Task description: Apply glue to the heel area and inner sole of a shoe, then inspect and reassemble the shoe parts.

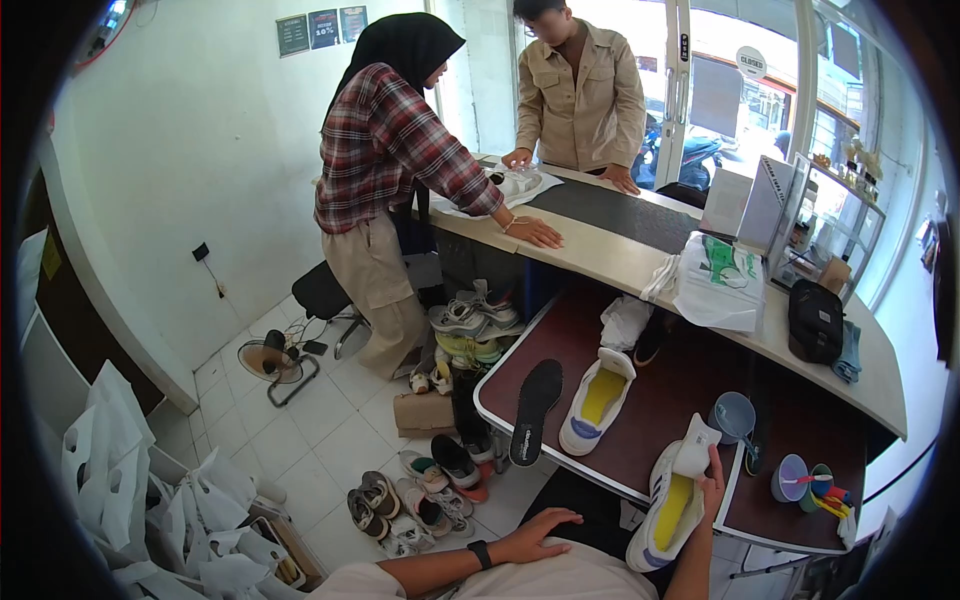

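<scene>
My right hand (712, 485) grips a white sneaker (645, 540) along its side, near the raised tongue. Yellow shows on the shoe's inner bottom. The sneaker is tilted over my lap, by the front edge of the dark red table (655, 430). My left hand (545, 535) lies on my lap with its fingers stretched out and holds nothing. A matching white sneaker (583, 435), also yellow inside, stands on the table. Beside it, a black insole (537, 412) reaches the table's left edge.
Bowls (734, 412) and cups with tools stand at the table's right. Behind it, two people are at a counter (590, 235) bearing a plastic bag (720, 285). Shoes (425, 495) and a fan (275, 360) are on the floor; white bags (110, 460) are far left.
</scene>
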Demonstrator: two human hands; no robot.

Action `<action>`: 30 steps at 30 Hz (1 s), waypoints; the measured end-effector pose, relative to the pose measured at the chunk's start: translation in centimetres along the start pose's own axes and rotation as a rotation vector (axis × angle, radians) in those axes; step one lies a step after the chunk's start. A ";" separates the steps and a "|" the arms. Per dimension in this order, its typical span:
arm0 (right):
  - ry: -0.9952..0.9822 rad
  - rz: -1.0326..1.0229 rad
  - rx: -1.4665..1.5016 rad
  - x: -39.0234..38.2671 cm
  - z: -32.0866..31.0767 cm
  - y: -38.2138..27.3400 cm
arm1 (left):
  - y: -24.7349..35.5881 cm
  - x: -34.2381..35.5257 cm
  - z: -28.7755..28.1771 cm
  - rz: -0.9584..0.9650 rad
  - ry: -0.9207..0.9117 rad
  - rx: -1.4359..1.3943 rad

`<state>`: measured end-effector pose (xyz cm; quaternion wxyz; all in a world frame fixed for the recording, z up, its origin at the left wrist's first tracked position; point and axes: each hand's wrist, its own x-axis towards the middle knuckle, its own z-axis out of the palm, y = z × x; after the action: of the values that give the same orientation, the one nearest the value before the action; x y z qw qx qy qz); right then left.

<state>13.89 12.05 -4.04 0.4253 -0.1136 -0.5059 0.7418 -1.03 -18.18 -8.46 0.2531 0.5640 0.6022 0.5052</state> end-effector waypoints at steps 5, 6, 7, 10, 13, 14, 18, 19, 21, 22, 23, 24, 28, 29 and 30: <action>0.016 0.026 0.047 0.0 -0.4 0.3 | 0.0 0.1 0.0 0.005 -0.003 0.007; -0.011 0.025 0.045 0.1 -0.5 0.4 | 0.0 0.1 0.0 -0.004 -0.008 0.007; -0.003 0.019 0.031 0.1 -0.7 0.5 | 0.0 0.1 0.0 -0.019 -0.021 0.009; 0.002 0.008 0.021 0.2 -1.0 0.8 | -0.1 0.1 0.0 -0.007 -0.013 0.014; 0.000 0.004 0.025 0.2 -1.3 1.0 | -0.1 0.2 0.1 0.012 -0.001 0.008; 0.026 0.001 0.031 0.3 -1.4 1.1 | -0.1 0.2 0.1 0.031 0.011 0.006; -0.005 0.003 0.052 0.3 -1.7 1.3 | 0.0 0.2 0.1 0.018 0.004 0.020; 0.008 0.008 0.024 0.3 -1.7 1.4 | 0.1 0.2 0.0 0.000 -0.010 0.024; 0.021 0.014 -0.003 0.3 -1.7 1.3 | 0.1 0.2 0.0 0.011 -0.002 0.025; 0.005 0.007 0.002 0.3 -1.6 1.2 | 0.1 0.2 0.0 -0.004 -0.013 0.026; 0.016 0.005 0.010 0.3 -1.5 1.2 | 0.1 0.2 0.0 0.008 -0.005 0.027; -0.010 0.001 0.007 0.3 -1.4 1.0 | 0.1 0.2 0.0 0.017 0.000 0.024; -0.002 0.012 0.006 0.1 -0.5 0.5 | 0.0 0.1 0.0 0.011 0.000 0.018; 0.030 0.018 0.002 0.0 -0.3 0.4 | 0.0 0.1 0.0 0.028 0.008 0.017; 0.002 0.011 0.006 0.0 -0.1 0.2 | 0.0 0.1 0.1 0.027 0.010 0.014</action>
<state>13.86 12.09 -4.28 0.4217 -0.1159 -0.5028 0.7456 -1.02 -18.03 -8.48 0.2394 0.5714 0.5991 0.5072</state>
